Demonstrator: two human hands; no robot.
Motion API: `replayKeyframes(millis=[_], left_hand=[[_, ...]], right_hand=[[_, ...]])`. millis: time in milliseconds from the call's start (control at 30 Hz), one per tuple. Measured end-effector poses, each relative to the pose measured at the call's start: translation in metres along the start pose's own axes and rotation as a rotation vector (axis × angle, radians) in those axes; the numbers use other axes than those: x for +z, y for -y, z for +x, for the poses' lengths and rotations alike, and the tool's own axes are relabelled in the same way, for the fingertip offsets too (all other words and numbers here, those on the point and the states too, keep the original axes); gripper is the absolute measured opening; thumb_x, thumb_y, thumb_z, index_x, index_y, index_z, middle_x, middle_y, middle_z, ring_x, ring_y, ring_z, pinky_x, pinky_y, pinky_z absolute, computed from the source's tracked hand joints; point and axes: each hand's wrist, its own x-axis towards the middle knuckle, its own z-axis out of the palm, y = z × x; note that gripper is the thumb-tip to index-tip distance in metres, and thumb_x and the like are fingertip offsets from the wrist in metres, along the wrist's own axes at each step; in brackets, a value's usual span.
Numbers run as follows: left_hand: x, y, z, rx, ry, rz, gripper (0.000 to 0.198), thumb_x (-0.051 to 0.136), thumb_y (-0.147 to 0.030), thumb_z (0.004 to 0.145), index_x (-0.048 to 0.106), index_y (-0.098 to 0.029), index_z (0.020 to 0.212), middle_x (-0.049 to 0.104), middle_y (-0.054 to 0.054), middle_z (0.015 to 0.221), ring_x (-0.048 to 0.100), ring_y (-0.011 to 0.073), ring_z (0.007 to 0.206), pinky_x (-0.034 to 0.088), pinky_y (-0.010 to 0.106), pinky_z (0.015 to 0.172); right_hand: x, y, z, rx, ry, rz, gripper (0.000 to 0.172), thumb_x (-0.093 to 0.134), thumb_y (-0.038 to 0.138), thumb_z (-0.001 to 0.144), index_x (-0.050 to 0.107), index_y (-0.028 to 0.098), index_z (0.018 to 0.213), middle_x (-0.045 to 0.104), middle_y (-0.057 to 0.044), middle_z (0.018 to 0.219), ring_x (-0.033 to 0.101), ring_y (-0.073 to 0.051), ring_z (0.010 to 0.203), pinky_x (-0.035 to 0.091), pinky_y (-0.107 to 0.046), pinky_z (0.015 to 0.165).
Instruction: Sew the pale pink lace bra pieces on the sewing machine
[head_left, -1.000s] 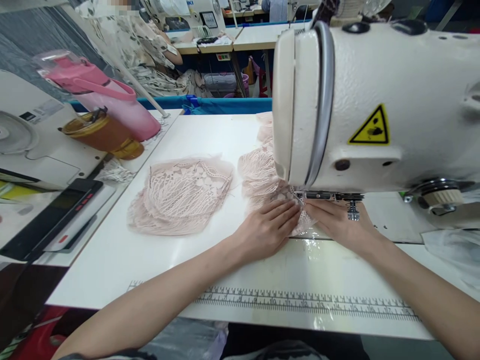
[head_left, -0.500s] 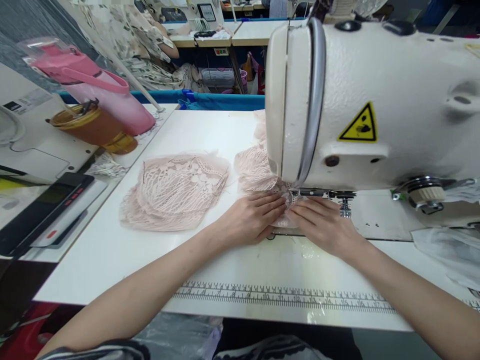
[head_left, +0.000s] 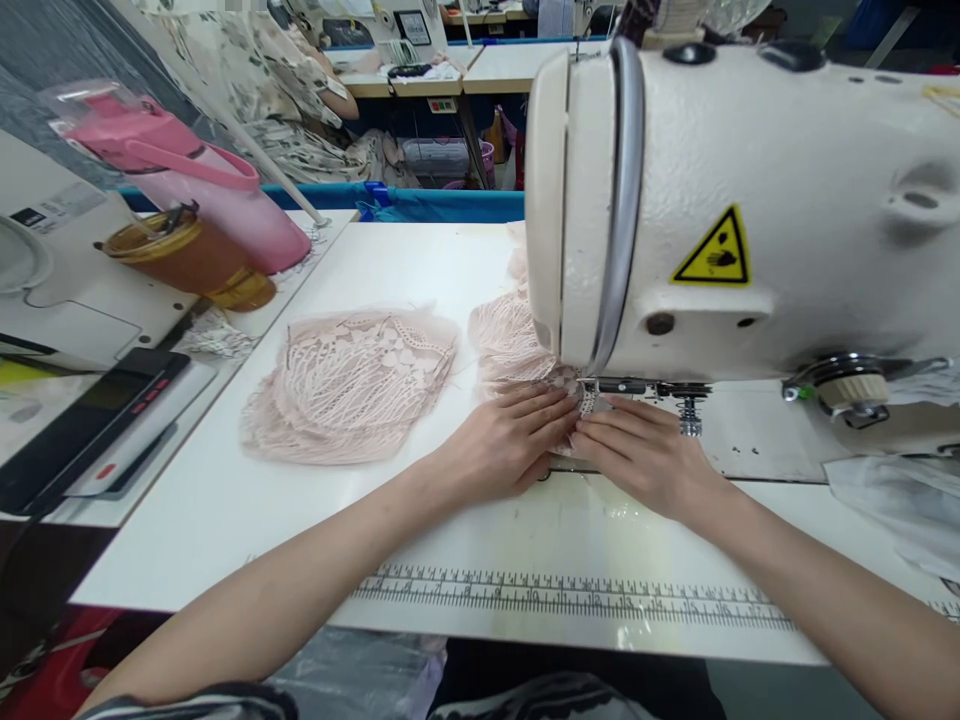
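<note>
Under the needle area of a white sewing machine (head_left: 705,180) lies a piece of pale pink lace fabric (head_left: 510,335), partly hidden by the machine head. My left hand (head_left: 510,435) rests flat on its near edge, fingers stretched out and pointing right. From the other side my right hand (head_left: 649,450) presses on the lace with straight fingers, close to the presser foot (head_left: 592,383). The fingertips of both hands almost meet in front of the foot. A stack of similar lace pieces (head_left: 352,385) lies on the table to the left of my left hand.
A printed ruler scale (head_left: 562,598) runs along the front of the white table (head_left: 420,520). At left stand a pink bottle (head_left: 202,190), an amber cup (head_left: 187,255) and a black device (head_left: 90,430). White translucent material (head_left: 900,510) lies at right. Another person's arm (head_left: 337,95) shows behind.
Both hands have shifted very slightly, with more of the lace strip showing between the fingertips and the presser foot. The view has moved a little; the lace stack stays in place.
</note>
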Motion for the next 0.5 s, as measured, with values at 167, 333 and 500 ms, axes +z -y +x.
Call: replayKeyframes(millis=[167, 333, 500], left_hand=[[-0.0005, 0.0003, 0.0021, -0.006, -0.018, 0.008, 0.037, 0.042, -0.018, 0.091, 0.058, -0.009, 0.123, 0.059, 0.011, 0.128, 0.057, 0.0224, 0.121, 0.047, 0.043, 0.105], [0.0003, -0.0029, 0.0043, -0.002, -0.041, 0.022, 0.037, 0.042, -0.017, 0.090, 0.059, -0.005, 0.120, 0.061, 0.013, 0.126, 0.058, 0.0252, 0.118, 0.048, 0.044, 0.103], [0.0024, -0.0055, 0.0032, -0.021, -0.014, 0.059, 0.039, 0.042, -0.019, 0.089, 0.056, -0.008, 0.125, 0.058, 0.012, 0.130, 0.057, 0.0238, 0.120, 0.047, 0.044, 0.105]], right_hand=[[0.0005, -0.0013, 0.0000, -0.017, 0.011, -0.005, 0.021, 0.052, 0.006, 0.089, 0.065, 0.020, 0.098, 0.072, 0.002, 0.100, 0.065, -0.011, 0.098, 0.049, -0.032, 0.099], [-0.0022, -0.0018, 0.0011, -0.017, -0.007, -0.039, 0.021, 0.050, 0.005, 0.089, 0.065, 0.019, 0.096, 0.073, 0.002, 0.100, 0.064, -0.010, 0.096, 0.047, -0.032, 0.102], [-0.0047, -0.0041, -0.0005, -0.029, -0.006, -0.090, 0.024, 0.050, 0.002, 0.087, 0.066, 0.017, 0.095, 0.072, 0.000, 0.102, 0.063, -0.012, 0.100, 0.048, -0.031, 0.099]])
